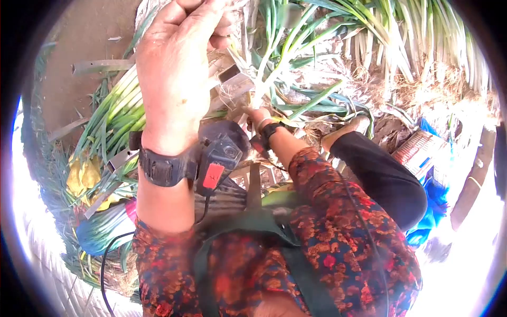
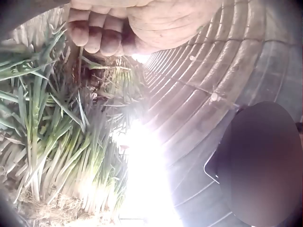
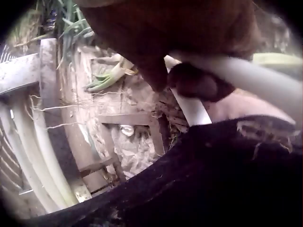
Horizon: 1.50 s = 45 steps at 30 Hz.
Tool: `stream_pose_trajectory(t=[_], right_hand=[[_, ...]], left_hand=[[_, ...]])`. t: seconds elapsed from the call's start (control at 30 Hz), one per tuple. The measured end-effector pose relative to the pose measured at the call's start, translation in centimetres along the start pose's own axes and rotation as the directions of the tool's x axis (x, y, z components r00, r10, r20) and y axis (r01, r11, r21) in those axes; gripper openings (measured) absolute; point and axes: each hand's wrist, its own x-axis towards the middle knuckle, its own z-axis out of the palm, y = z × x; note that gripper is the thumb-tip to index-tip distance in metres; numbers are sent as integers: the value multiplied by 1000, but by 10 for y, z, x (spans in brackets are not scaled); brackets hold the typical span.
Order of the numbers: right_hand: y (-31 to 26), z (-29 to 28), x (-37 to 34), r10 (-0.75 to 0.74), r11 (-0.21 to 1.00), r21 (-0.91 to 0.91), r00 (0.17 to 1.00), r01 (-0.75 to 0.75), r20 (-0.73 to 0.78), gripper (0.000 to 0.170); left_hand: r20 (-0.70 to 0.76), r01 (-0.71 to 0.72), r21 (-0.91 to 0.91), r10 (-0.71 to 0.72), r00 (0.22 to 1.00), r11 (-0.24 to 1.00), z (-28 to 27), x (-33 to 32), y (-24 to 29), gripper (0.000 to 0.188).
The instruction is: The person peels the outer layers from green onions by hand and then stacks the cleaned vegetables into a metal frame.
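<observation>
My right hand (image 3: 189,28) pinches the white stalk of a green onion (image 3: 265,82) between thumb and finger in the right wrist view. In the head view that right hand (image 1: 257,117) is low in the middle, at the stalk's base, and green leaves fan upward from there. My left hand (image 1: 177,74) is raised at the top of the head view, nearer the camera, its fingers curled. The left wrist view shows those curled fingertips of the left hand (image 2: 142,23) from below; I cannot tell whether anything thin lies between them.
Trimmed green onions (image 1: 417,42) lie in a thick row at the upper right, roots toward me. Another bundle (image 1: 119,113) sits at left by metal bars (image 1: 100,66). A metal frame (image 3: 49,94) stands near the right hand. Blue plastic (image 1: 433,206) lies beyond the right knee.
</observation>
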Motion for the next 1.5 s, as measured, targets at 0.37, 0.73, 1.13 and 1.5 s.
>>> stream_pose_trajectory(t=[0.37, 0.73, 1.13, 1.5], right_hand=[[-150, -83, -18, -652, 736, -424, 721, 527, -235, 17], [-51, -105, -55, -391, 530, -848, 892, 15, -228, 26], [-83, -110, -74, -245, 282, -958, 962, -48, -120, 42], [-231, -188, -223, -304, 349, -914, 948, 208, 100, 55]], left_hand=[[-170, 15, 79, -1, 985, 997, 16, -3, 17, 9], [-188, -37, 32, 42, 981, 999, 15, -5, 14, 6], [-96, -33, 50, 37, 995, 998, -5, 9, -1, 17], [-193, -7, -29, 1, 981, 1000, 22, 26, -6, 10]])
